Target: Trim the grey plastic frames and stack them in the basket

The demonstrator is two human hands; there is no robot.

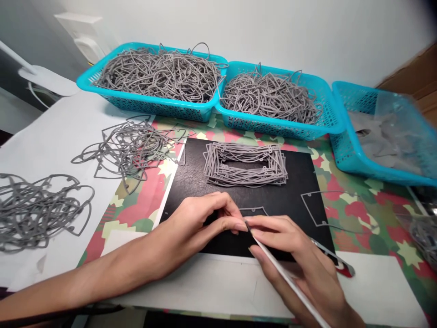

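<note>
Here, the left hand (209, 215) presses thumb and forefinger together beside a grey frame (253, 209) (any grip unclear); the right hand (297, 243) pinches a white stick (286, 275).

The slim white strip (292, 287) in the right hand (300, 250) runs off the bottom edge at five o'clock, the thin grey frame (253, 210) towards twelve from the fingertips (256, 221) is partly hidden, and the turquoise perforated plastic basket (378, 169) at three and tangled grey loops (41, 214) at nine are cropped.
</note>
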